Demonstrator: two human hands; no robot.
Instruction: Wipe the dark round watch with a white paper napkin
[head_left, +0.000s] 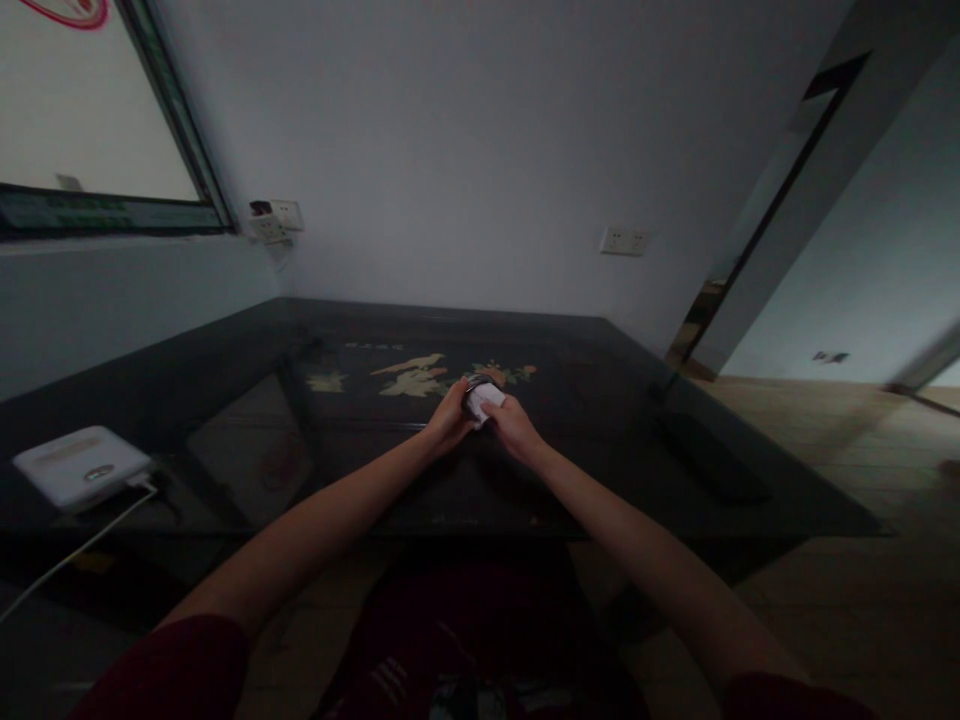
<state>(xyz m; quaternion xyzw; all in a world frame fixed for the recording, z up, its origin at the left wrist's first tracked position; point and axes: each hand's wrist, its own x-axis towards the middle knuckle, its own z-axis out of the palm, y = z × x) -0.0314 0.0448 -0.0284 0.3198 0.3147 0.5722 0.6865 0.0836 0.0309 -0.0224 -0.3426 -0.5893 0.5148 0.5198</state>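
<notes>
My left hand [448, 420] is closed around a small dark rounded object [469, 400] with a shiny rim, whose exact kind I cannot make out. My right hand [516, 428] pinches a white piece of tissue or cloth [489, 395], pressed against the dark object. Both hands meet above the middle of the black glossy table [600, 440]. The fingers cover much of both things, and the picture is dim.
A white box-like device [84, 465] with a white cable [82, 545] lies at the table's left. A dark flat long object [709, 458] rests at the right. Wall sockets [624, 241] sit beyond the far edge. A bird-and-flower picture [411, 378] decorates the tabletop.
</notes>
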